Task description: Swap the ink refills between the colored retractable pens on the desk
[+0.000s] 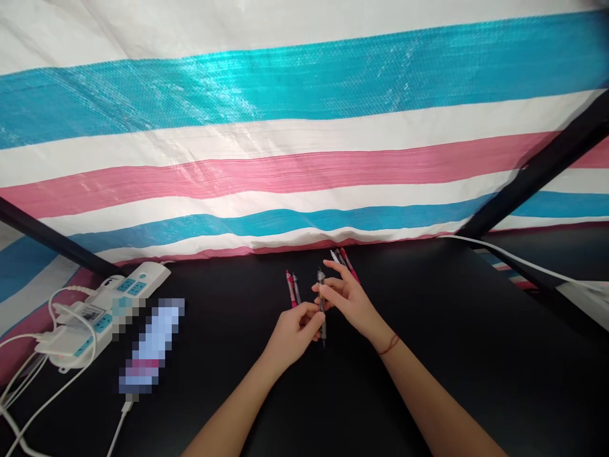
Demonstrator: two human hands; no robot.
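Between my two hands is a dark, partly clear pen, held nearly upright in the picture, its clip end away from me. My left hand (295, 330) pinches the lower part of the pen (323, 327). The thumb and a finger of my right hand (349, 298) close on its upper part, while the index finger stretches out past it. Just beyond my left hand lie a red pen (290, 289) and a grey pen (297, 289), side by side. Past my right hand are several more pens, among them a red one (349, 263); my fingers partly hide them.
On the left, a white power strip (150, 279) with plugs and cables lies by a blurred-out phone (155, 346) on a cable. The black table (228, 298) meets a striped sheet (285, 171) at the back. Dark bars slant at both sides; a white cable (518, 257) runs right.
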